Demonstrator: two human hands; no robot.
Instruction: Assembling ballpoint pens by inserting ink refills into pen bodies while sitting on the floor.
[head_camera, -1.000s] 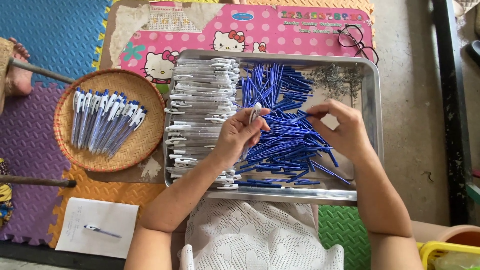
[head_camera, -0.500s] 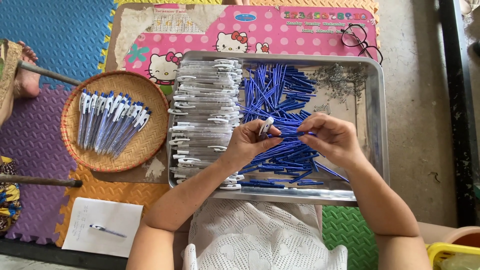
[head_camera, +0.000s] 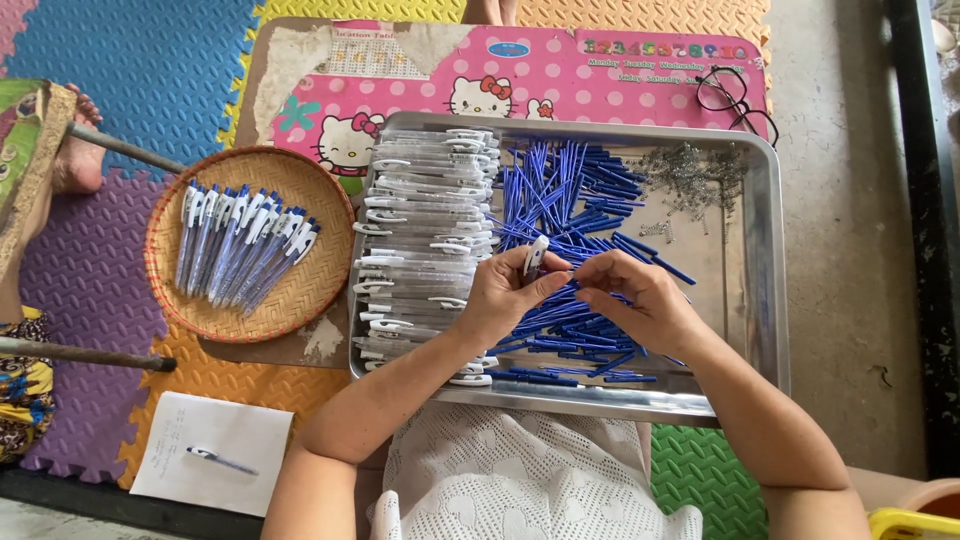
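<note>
Nearest the camera, at the front edge of the steel tray (head_camera: 760, 300), both hands meet over the heaped parts. The left hand (head_camera: 500, 300) pinches a clear pen barrel (head_camera: 536, 256) between thumb and fingertips, its white clip end pointing away from the person. The right hand (head_camera: 645, 300) has its fingers curled together around a blue refill (head_camera: 583, 281), pinched at the tip and aimed at the barrel's open end. To do this well, I judge the two parts should be kept in one line, the barrel gripped firmly, and the refill pushed straight without bending.

The barrel looks transparent with a white clip and cap; the refill is a thin, solid blue rod.

Inside the tray, the stack of empty barrels (head_camera: 425, 230) fills its left side, the loose blue refills (head_camera: 560, 190) lie in the middle, and small metal springs (head_camera: 695, 170) sit in the far right corner. Left of the tray, a woven basket (head_camera: 300, 310) holds assembled pens (head_camera: 240, 245). Beyond the tray's far right corner lie black spectacles (head_camera: 735, 100) on a pink board (head_camera: 600, 85).
</note>
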